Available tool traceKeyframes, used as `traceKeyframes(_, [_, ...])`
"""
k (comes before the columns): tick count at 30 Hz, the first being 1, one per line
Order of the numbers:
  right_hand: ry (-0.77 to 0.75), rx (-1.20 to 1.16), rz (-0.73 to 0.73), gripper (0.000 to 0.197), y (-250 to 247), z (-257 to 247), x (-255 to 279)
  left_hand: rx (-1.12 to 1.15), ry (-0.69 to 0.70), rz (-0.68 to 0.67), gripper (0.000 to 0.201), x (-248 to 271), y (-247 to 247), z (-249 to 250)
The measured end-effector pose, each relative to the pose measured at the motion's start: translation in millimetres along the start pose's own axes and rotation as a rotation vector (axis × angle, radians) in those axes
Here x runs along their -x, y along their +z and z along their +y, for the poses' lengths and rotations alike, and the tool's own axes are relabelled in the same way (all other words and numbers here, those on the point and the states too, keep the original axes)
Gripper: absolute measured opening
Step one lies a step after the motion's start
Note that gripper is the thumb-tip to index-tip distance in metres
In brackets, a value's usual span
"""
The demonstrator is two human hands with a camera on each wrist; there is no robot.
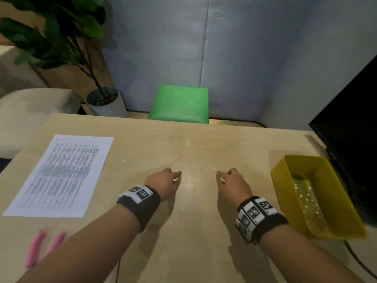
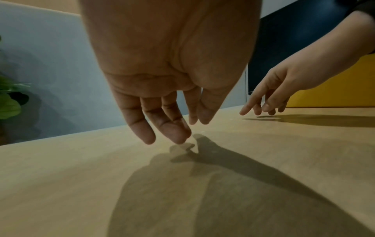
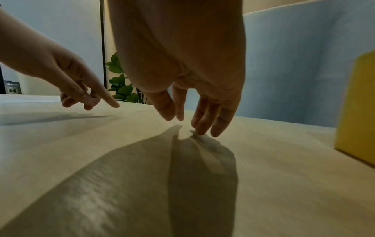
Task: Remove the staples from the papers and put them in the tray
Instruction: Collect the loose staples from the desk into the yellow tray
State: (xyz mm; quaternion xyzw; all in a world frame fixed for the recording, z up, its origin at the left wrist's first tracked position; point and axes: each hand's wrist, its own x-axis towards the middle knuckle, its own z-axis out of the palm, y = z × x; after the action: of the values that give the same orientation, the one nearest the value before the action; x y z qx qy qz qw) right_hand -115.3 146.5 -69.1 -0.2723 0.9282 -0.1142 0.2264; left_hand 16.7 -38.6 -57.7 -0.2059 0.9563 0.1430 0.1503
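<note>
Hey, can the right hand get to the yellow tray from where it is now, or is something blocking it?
Probably yes. The right hand hovers open over bare table, and the yellow tray sits just to its right with its open top facing up. Nothing lies between them in the head view.

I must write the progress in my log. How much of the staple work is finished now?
Mostly done, it seems. Small bright bits, likely staples, lie in the yellow tray, and the paper lies flat at the left. In hand: nothing; the left hand and right hand reach toward pale specks on the table, fingers loose. Left: gather those specks, if they are staples, into the tray.
</note>
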Motion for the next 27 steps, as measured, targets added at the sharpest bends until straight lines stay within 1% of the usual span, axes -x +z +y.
traceKeyframes(2, [-0.02, 0.004, -0.03, 0.041, 0.8, 11.1, 0.8, -0.033, 0.006, -0.019, 0.044, -7.2, 6.0, 5.7])
traceKeyframes(5, [-0.07, 0.021, -0.038, 0.042, 1.7, 16.1, 1.2, -0.08, 0.007, -0.039, 0.042, -13.6, 10.8, 10.6])
traceKeyframes(10, [-0.097, 0.113, -0.037, 0.039, 2.1, 12.5, -1.7, -0.161, 0.022, -0.039, 0.041, -16.2, 10.7, 12.5])
traceKeyframes(15, [-0.112, 0.198, -0.03, 0.037, 3.6, 7.7, -2.8, -0.272, 0.071, -0.066, 0.043, -13.4, 11.1, 14.1])
traceKeyframes(18, [-0.092, 0.083, 0.014, 0.029, 3.3, 4.8, -2.1, -0.318, 0.1, -0.019, 0.037, -14.0, 10.4, 17.7])
traceKeyframes(21, [-0.048, -0.067, 0.084, 0.017, 6.1, 2.3, -4.0, -0.292, 0.118, 0.014, 0.032, -19.7, 10.5, 19.3])
traceKeyframes(23, [-0.045, -0.084, 0.103, 0.016, 8.7, 1.9, -6.4, -0.264, 0.121, 0.036, 0.031, -23.8, 11.2, 19.3])
traceKeyframes(27, [-0.057, -0.034, 0.099, 0.022, 13.4, -0.1, -10.5, -0.308, 0.18, 0.064, 0.03, -30.5, 11.2, 20.1])
